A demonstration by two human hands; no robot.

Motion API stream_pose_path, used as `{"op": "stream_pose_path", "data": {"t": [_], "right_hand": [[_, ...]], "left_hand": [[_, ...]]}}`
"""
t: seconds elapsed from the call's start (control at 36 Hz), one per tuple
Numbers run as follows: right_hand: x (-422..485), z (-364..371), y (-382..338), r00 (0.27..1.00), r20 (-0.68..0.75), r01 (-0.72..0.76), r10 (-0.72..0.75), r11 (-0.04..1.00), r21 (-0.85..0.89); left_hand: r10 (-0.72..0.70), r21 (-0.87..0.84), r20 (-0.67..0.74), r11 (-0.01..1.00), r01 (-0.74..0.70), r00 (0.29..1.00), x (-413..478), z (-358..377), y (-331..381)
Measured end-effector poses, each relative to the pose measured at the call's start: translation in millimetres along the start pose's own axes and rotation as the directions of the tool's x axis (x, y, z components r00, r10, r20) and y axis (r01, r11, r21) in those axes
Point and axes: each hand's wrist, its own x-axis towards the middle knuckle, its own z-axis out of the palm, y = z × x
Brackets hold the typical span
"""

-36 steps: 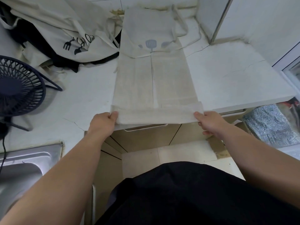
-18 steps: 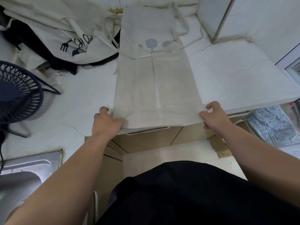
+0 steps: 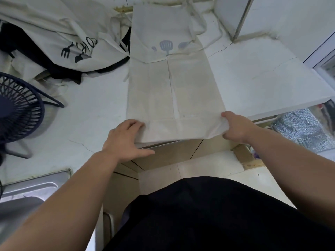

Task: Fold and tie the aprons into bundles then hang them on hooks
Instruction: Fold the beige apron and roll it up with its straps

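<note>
- White, cracked countertop (image 3: 253, 78) fills the view, with a sink (image 3: 27, 192) at its near left and a dark fan (image 3: 18, 109) beside that.
- A heap of other aprons (image 3: 54, 37) lies at the far left, just beside the one in work.
- The apron (image 3: 174, 91) lies flat as a long narrow strip. Its long axis runs straight away from the person, from the counter's near edge to the back wall.
- Its straps (image 3: 204, 28) lie loose at the far end, well apart from both hands.
- The near end is turned over in a narrow band across the strip's width, right at the counter edge.
- The right hand (image 3: 235, 127) pinches the right near corner, and the cloth bunches in its grasp.
- The left hand (image 3: 125, 140) sits at the left near corner with its bent fingers against the band's end and its thumb stretched along the counter edge. Whether it truly grips the cloth cannot be told.
- Both hands are about equally near, one at each end of the band.
- Judging by this, the next fold should travel away from the body along the long axis, toward the straps.
</note>
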Motion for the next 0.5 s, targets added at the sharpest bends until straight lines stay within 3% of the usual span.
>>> {"op": "stream_pose_path", "data": {"t": [0.06,0.11,0.19,0.25,0.31,0.39,0.5], "right_hand": [[1.6,2.1,4.4,0.996,-0.085,0.039,-0.04,0.999,-0.009],[4.0,1.0,8.1,0.987,-0.128,0.104,-0.094,0.992,0.07],[5.1,-6.4,11.5,0.984,-0.175,0.086,-0.042,0.964,0.253],[7.4,-11.6,12.2,0.975,-0.224,0.071,-0.007,0.958,0.276],[12.0,-15.8,12.1,0.968,-0.251,0.071,0.004,0.955,0.288],[19.6,-19.9,14.9,0.975,-0.223,0.056,0.026,0.934,0.352],[32.8,-19.5,18.3,0.979,-0.197,0.04,0.046,0.91,0.412]], "left_hand": [[0.013,0.012,-0.007,1.0,-0.013,1.0,1.2,-1.9,-4.1],[-0.009,-0.087,-0.034,0.996,0.006,0.999,2.6,-4.6,-5.8],[-0.077,-0.251,-0.05,0.966,0.062,0.996,6.2,-15.0,-4.8],[-0.117,-0.332,-0.056,0.939,0.092,0.992,9.8,-21.7,-6.0],[-0.185,-0.49,-0.056,0.861,0.134,0.981,12.5,-25.8,-6.5],[-0.312,-0.722,-0.029,0.664,0.196,0.95,17.8,-27.0,-7.5],[-0.438,-0.762,-0.056,0.6,0.245,0.897,32.8,-24.6,-6.7]]}}
